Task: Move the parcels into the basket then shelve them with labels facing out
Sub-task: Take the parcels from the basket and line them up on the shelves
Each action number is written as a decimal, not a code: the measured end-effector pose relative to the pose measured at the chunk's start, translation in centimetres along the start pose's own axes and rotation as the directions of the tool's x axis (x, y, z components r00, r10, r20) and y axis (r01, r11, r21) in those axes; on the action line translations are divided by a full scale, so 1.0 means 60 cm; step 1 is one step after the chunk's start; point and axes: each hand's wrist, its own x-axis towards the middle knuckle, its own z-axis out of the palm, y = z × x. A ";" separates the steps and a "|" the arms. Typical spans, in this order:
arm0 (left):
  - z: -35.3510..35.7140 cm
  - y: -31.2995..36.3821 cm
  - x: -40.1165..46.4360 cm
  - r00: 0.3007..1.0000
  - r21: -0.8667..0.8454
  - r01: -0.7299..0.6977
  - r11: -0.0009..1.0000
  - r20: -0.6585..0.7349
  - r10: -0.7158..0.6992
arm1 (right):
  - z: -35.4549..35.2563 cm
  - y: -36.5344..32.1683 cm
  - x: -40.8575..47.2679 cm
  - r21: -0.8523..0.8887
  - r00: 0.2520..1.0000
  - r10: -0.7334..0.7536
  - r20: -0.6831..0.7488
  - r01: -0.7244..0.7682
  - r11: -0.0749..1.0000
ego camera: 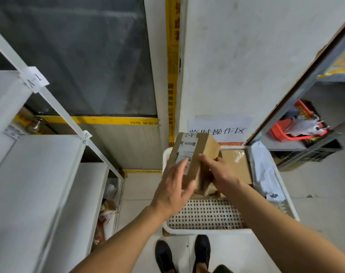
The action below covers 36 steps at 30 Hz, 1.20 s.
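Shelves [41, 174] left of basket [274, 174]

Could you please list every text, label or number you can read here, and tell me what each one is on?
"A-1": tag on the shelf upright.
"A-2": lower tag on that upright.
"A-2": sticker, upside down, on the held parcel.
"操作区": wall sign; its first characters unclear.
Parcel's shipping label and yellow tape: unreadable.
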 end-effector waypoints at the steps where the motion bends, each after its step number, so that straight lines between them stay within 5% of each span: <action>1: -0.017 -0.003 0.008 0.994 -0.023 0.058 0.998 -0.095 -0.060 | -0.004 -0.003 -0.001 0.004 1.000 0.002 0.015 -0.003 1.000; 3: -0.051 -0.021 0.029 0.960 -0.100 0.220 0.970 -0.152 -0.233 | -0.012 -0.011 -0.008 -0.001 0.999 0.017 0.049 -0.016 1.000; 6: -0.108 -0.045 0.057 0.840 -0.388 0.532 0.753 0.131 -0.526 | -0.019 -0.024 -0.018 -0.058 0.991 0.016 0.129 -0.008 0.998; 8: -0.140 -0.055 0.067 0.842 -0.465 0.530 0.709 0.190 -0.505 | -0.018 -0.045 -0.024 -0.131 0.976 -0.006 0.218 0.035 0.991; 11: -0.185 -0.045 0.084 0.908 -0.375 0.409 0.832 0.262 -0.328 | -0.003 -0.097 -0.039 -0.432 0.933 0.005 0.359 0.162 0.887; 16: -0.236 -0.019 0.105 0.796 -0.341 0.430 0.836 0.581 -0.173 | 0.062 -0.167 -0.052 -0.735 0.862 0.195 0.469 0.258 0.627; 19: -0.248 -0.039 0.087 0.836 -0.487 0.481 0.729 0.506 -0.213 | 0.083 -0.179 -0.051 -0.706 0.883 0.135 0.449 0.258 0.659; 23: -0.238 -0.085 0.053 0.859 -0.656 0.486 0.577 0.236 -0.455 | 0.103 -0.161 -0.040 -0.780 0.917 -0.318 0.240 0.378 0.499; 27: -0.221 -0.101 0.018 0.733 -0.872 0.373 0.316 0.068 -0.677 | 0.122 -0.107 -0.019 -0.637 0.943 -0.331 0.013 0.263 0.724; 29: -0.213 -0.096 0.004 0.697 -0.932 0.286 0.223 0.043 -0.715 | 0.129 -0.079 -0.011 -0.472 0.976 -0.209 0.067 0.216 0.855; 32: -0.198 -0.077 -0.009 0.661 -0.971 0.182 0.154 0.005 -0.751 | 0.152 -0.050 -0.013 -0.216 0.928 -0.048 0.369 0.135 0.967; 36: -0.189 -0.042 -0.032 0.623 -0.980 0.126 0.156 -0.044 -0.781 | 0.174 -0.053 -0.003 -0.061 0.864 -0.084 0.497 0.131 0.990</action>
